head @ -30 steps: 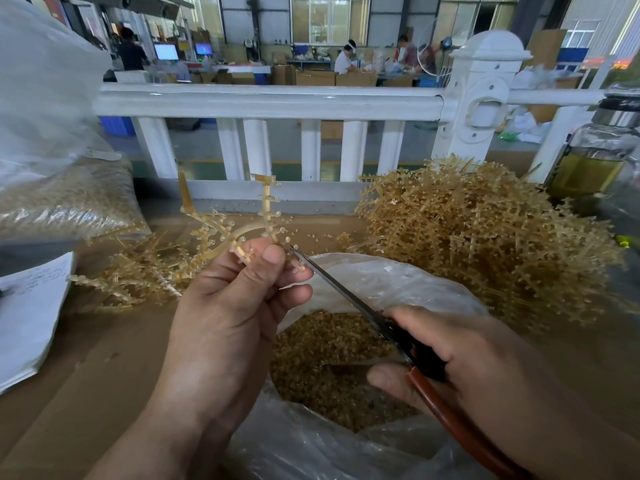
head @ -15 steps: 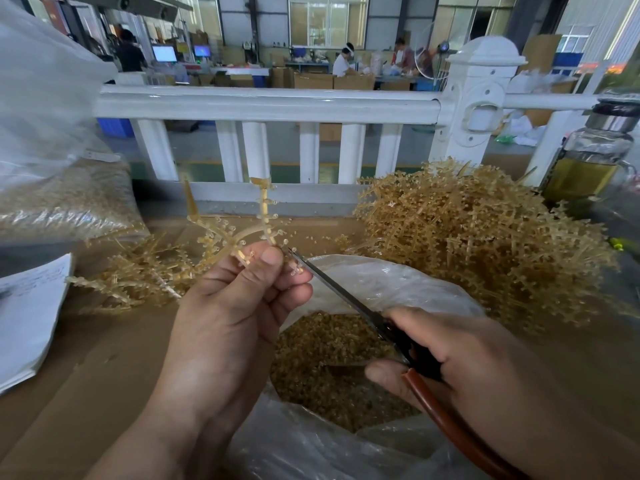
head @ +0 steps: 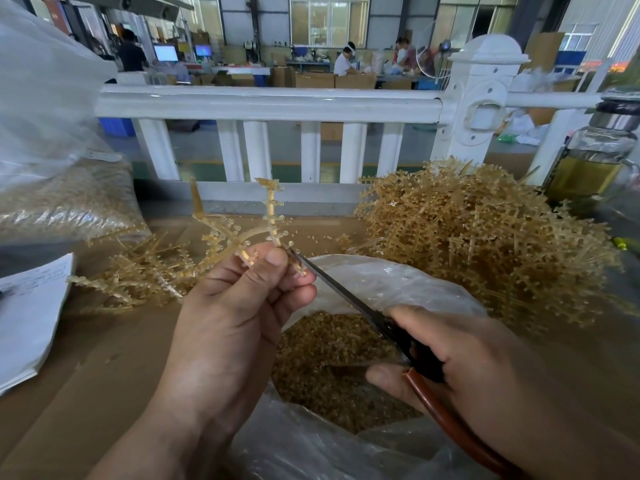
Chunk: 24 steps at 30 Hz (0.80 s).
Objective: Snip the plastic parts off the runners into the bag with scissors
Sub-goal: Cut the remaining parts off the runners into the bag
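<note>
Scissors (head: 346,299) barely shifted, gripped by right hand (head: 485,368); left hand (head: 228,327) pinches branching translucent amber runner (head: 272,213).

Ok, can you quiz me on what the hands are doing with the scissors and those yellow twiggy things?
1. True or false: the right hand grips the scissors.
2. What does the left hand pinch? A a runner, B a pen, C a cup.
3. Fill in: the snipped parts lie in the open ___.

Key: 1 true; 2 A; 3 bag.
</note>
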### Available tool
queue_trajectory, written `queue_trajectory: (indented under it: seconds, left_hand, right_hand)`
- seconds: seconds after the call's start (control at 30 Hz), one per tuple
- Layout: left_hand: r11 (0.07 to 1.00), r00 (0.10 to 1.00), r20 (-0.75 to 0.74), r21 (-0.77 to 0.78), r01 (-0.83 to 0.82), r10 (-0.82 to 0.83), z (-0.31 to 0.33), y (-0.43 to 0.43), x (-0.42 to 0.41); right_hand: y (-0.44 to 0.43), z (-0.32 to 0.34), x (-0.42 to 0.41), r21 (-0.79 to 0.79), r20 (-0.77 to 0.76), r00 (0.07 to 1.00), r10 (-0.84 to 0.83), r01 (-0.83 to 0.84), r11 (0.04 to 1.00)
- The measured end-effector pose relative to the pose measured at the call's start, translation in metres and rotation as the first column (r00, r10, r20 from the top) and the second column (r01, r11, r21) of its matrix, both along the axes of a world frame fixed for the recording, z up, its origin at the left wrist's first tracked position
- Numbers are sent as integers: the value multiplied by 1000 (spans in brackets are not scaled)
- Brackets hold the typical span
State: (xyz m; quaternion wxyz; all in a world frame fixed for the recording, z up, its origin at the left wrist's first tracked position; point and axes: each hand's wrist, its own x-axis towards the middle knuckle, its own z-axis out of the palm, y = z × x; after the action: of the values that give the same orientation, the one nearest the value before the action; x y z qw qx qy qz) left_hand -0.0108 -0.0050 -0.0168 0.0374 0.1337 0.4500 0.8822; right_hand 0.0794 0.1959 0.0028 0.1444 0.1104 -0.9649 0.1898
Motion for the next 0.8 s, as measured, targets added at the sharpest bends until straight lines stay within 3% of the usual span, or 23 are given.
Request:
queue_trajectory:
  seconds: [0.8]
  left_hand:
    - [1000, 997, 77, 5, 25, -26, -3, 3, 0]
  right_hand:
    - [1, -1, 0, 7, 72, 997, -11, 10, 1000]
